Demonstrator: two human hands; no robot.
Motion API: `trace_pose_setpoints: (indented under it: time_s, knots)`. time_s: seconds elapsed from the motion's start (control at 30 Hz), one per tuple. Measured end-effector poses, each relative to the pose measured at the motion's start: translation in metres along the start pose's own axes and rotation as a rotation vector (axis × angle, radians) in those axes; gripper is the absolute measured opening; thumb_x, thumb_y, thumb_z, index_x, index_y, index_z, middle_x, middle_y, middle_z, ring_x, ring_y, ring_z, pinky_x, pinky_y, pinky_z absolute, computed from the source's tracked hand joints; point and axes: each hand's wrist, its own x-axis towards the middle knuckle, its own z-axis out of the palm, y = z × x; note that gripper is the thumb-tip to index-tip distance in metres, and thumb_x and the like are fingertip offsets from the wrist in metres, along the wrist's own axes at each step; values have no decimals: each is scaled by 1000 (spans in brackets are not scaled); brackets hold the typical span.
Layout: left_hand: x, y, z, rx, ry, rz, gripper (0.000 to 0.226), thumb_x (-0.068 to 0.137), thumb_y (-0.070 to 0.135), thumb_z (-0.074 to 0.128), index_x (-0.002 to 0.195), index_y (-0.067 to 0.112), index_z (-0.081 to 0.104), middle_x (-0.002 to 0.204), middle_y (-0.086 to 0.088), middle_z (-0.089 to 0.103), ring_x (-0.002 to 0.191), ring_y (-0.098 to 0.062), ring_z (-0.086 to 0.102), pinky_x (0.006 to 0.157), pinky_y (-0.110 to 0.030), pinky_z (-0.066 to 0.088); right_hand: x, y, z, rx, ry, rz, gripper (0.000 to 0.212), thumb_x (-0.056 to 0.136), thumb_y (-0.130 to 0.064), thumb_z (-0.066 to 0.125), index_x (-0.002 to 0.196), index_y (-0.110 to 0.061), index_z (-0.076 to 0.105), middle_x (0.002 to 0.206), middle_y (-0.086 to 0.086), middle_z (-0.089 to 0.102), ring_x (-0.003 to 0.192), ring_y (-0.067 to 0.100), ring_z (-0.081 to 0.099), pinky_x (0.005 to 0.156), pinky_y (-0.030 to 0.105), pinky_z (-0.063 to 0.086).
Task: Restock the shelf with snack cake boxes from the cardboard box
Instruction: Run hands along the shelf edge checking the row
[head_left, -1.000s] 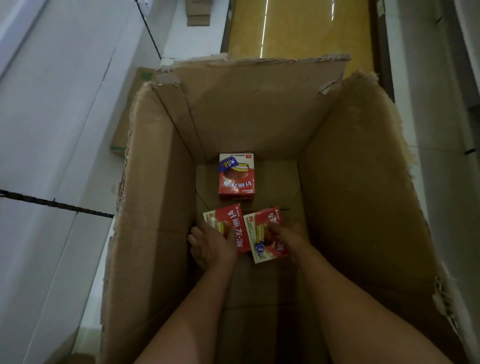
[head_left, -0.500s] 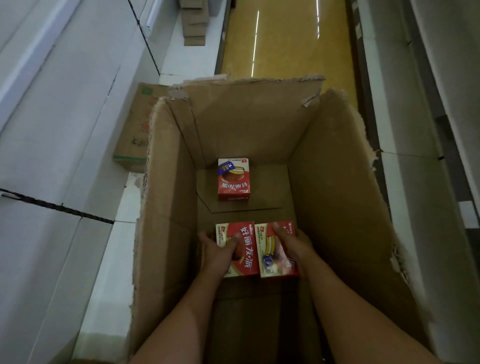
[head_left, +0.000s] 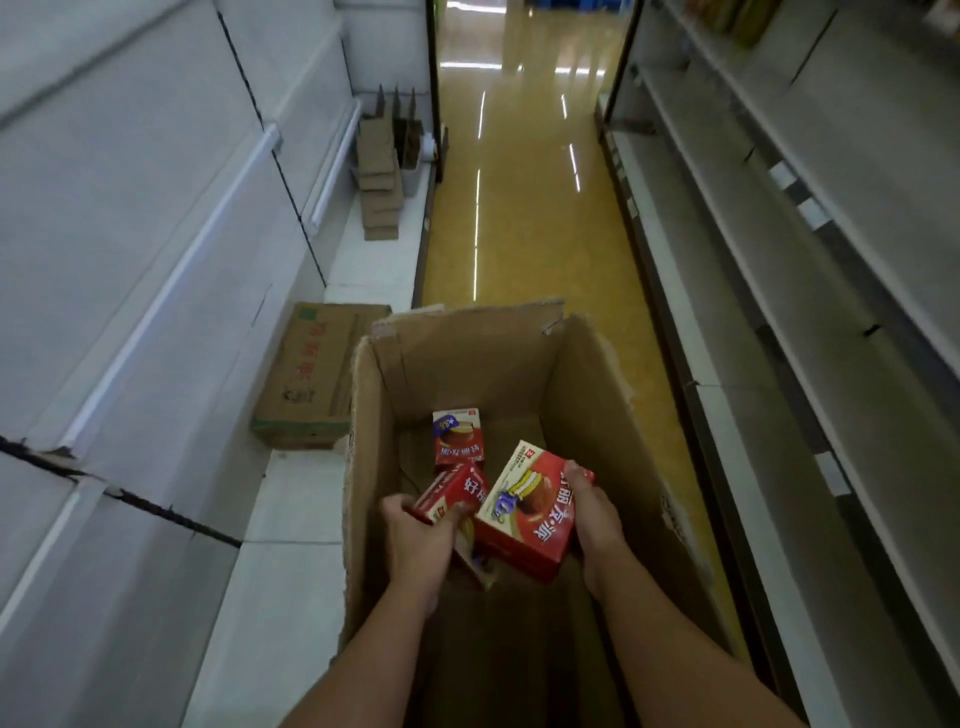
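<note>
A tall open cardboard box stands on the floor in front of me. My left hand grips one red snack cake box, tilted on edge, inside the carton's opening. My right hand holds a second red snack cake box by its right side, its printed face turned up. A third red snack cake box lies flat on the carton's bottom, beyond my hands. White shelves run along my left.
A flattened cardboard carton lies on the lowest left shelf beside the big box. Small folded cartons are stacked farther down on the left. Mostly bare shelves line the right of the yellow aisle floor.
Both hands have lifted their snack cake boxes up from the carton's bottom toward its opening. My view has risen to show the aisle. The third box stays put.
</note>
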Motion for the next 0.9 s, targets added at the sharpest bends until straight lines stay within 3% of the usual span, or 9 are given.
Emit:
trace_pose_setpoints:
  time_s: [0.07,0.13,0.23,0.33,0.43,0.53,0.7,0.83,0.9]
  knots:
    - [-14,10,-1,-45,-32,6,56,82,17,73,120,16,32,112,-9,50,89,-19,58,69,-30,50,-15,0,1,61,-17,16,58,85,-56,58,124,-13,55,103,13,71,91,29,70,77,37,56]
    - [-27,19,-2,-93,-83,-8,62,83,20,72,129,15,31,114,-11,50,96,-23,58,83,-38,51,-33,-5,-2,131,-64,27,59,84,-60,57,122,-15,59,102,13,72,94,29,70,88,44,54]
    - [-46,30,-2,-102,-167,-11,63,82,25,71,133,12,37,118,-12,58,95,-22,61,83,-38,51,-57,-18,-15,222,-130,30,42,87,-46,60,111,-12,64,101,15,73,100,33,67,100,49,46]
    - [-66,40,-5,-127,-208,5,59,81,27,72,130,14,44,112,-11,62,95,-24,65,87,-42,53,-82,-35,-35,356,-180,-18,39,84,-27,62,117,-7,61,109,19,70,110,37,62,103,53,42]
    - [-82,48,-4,-127,-229,39,60,80,29,74,131,15,45,111,-11,64,96,-26,66,92,-48,52,-100,-49,-56,418,-187,-95,42,83,-31,60,118,-8,59,110,19,69,105,36,63,100,53,44]
    - [-100,54,1,-96,-284,75,55,81,30,72,128,16,47,111,-11,64,95,-25,65,83,-40,53,-119,-64,-73,361,-220,-107,34,91,-35,56,111,-8,61,97,17,72,88,32,67,83,48,52]
    - [-143,53,14,-31,-365,57,51,79,45,69,118,18,51,108,-9,65,95,-22,62,85,-38,49,-153,-79,-90,-30,-256,-80,54,83,-51,62,107,-3,63,101,19,72,92,33,68,92,47,52]
    - [-173,50,29,-49,-372,14,53,81,48,66,116,11,52,103,-12,65,88,-24,61,68,-34,47,-183,-91,-118,-149,-182,-131,37,89,-38,63,103,-4,62,88,15,74,73,25,70,68,35,57]
    - [-183,50,34,-72,-376,27,59,78,47,69,116,3,56,107,-17,66,89,-27,62,69,-35,47,-190,-92,-130,-157,-175,-166,35,88,-27,63,112,-2,59,93,17,73,74,25,70,68,34,58]
